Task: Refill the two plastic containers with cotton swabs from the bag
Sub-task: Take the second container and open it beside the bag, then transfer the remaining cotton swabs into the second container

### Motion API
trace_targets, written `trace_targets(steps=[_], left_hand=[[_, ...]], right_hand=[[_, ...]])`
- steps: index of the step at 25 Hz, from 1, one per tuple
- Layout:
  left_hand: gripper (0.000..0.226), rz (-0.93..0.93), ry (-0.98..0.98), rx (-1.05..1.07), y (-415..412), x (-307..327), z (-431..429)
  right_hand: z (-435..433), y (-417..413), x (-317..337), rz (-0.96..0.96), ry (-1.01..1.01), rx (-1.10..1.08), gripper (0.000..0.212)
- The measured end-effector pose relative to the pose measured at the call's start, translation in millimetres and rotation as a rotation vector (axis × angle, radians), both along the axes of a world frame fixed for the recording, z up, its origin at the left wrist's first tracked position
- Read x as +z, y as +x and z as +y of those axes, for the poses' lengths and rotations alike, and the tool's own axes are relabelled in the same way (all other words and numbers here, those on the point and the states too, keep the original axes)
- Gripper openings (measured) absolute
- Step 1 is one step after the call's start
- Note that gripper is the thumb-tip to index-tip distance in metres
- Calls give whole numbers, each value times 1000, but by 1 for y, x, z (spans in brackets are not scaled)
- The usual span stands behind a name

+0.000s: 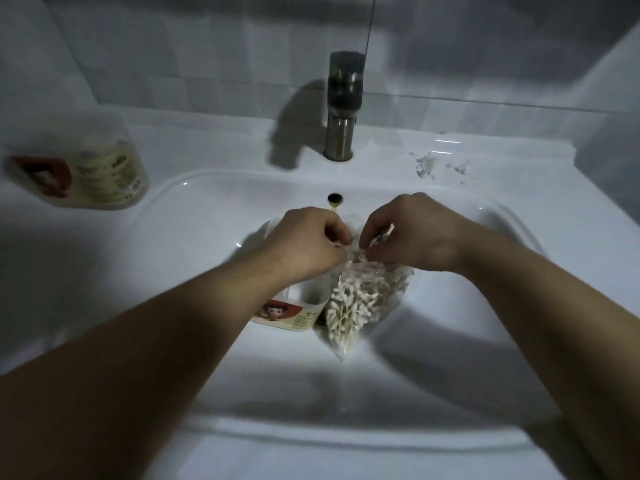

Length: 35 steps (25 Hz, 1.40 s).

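Centre frame, the clear bag [377,273] is packed with white-tipped cotton swabs [348,304], its top bunched and its bottom corner pointing down. Just left of it sits the near container [294,315], cartoon label showing. The far container [76,168] is blurred, upper left.

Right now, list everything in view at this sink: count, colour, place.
bag of cotton swabs: one, clear with white swabs, in the basin, under the hands
container in the basin: one, clear plastic with a red label, left of the bag, partly under the left forearm
container on the counter: one, clear with a red label, left of the basin, blurred
faucet: one, grey metal, behind the basin
overflow hole: one, dark, basin's back wall
scraps: a few, white, counter right of the faucet
sink: one, white
left hand: pinches the bag's top
right hand: pinches the bag's top
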<state>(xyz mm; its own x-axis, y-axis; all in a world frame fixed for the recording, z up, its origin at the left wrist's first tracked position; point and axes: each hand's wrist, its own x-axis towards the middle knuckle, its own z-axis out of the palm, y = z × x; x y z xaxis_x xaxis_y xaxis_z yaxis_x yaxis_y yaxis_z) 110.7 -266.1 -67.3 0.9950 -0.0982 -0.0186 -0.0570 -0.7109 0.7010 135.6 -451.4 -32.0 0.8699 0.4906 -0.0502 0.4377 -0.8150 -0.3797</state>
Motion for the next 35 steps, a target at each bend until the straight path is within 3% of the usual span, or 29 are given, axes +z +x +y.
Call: trace_targets(steps=[2, 5, 8, 12, 15, 18, 25, 29, 35], left_hand=[[37, -121, 21, -39, 0, -1, -3], [51, -279, -184, -89, -4, 3, -12], [53, -230, -261, -116, -5, 1, -17], [59, -125, -116, -124, -3, -1, -14], [67, -89, -131, -133, -1, -3, -14], [59, -52, -151, -129, 2, -8, -13], [37, -4, -171, -153, 4, -16, -15], [31, -21, -103, -164, 5, -18, -14], [21, -16, -137, -129, 6, -17, -13]], right_hand=[[1, 0, 0, -3, 44, -17, 13], [9, -1, -6, 26, -32, 22, 14], [10, 0, -7, -16, -82, 15, 17], [1, 4, 0, -49, 121, -33, 20], [-1, 5, -3, -77, 179, -17, 28], [0, 7, -3, -76, 284, -80, 22], [5, 5, -5, 153, 507, -164, 11], [3, 6, -3, 69, 373, -157, 8], [-3, 13, 0, 32, 489, -227, 14]])
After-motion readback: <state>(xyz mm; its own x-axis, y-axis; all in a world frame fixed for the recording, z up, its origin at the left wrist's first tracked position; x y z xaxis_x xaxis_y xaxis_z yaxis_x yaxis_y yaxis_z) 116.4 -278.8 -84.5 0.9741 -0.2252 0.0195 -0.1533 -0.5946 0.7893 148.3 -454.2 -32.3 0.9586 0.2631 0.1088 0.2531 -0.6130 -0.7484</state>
